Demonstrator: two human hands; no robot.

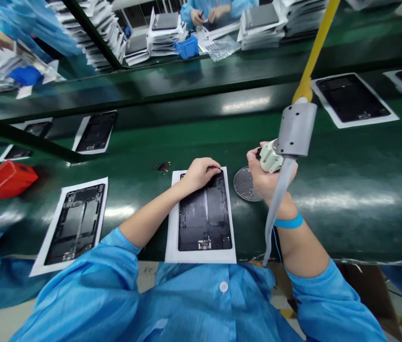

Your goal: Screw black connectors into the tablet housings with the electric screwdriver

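Observation:
A black tablet housing (201, 223) with its inside showing lies on a white sheet (172, 247) right in front of me. My left hand (201, 173) rests over its top edge, fingertips and thumb brought together near the upper right corner; whatever they pinch is too small to make out. In my right hand (266, 183) is what looks like an electric screwdriver (296, 130), a grey cylinder with a pale green part, hanging from a yellow cord. Partly beneath that hand sits a round perforated metal plate (246, 184). A blue band circles my right wrist.
Small dark reddish pieces (163, 166) lie left of the sheet. Another open tablet housing (76, 223) is at left, near a red bin (10, 179). More housings (352, 97) lie along the green belt (346, 166). Across it, a co-worker's hands (210, 15) work among stacks.

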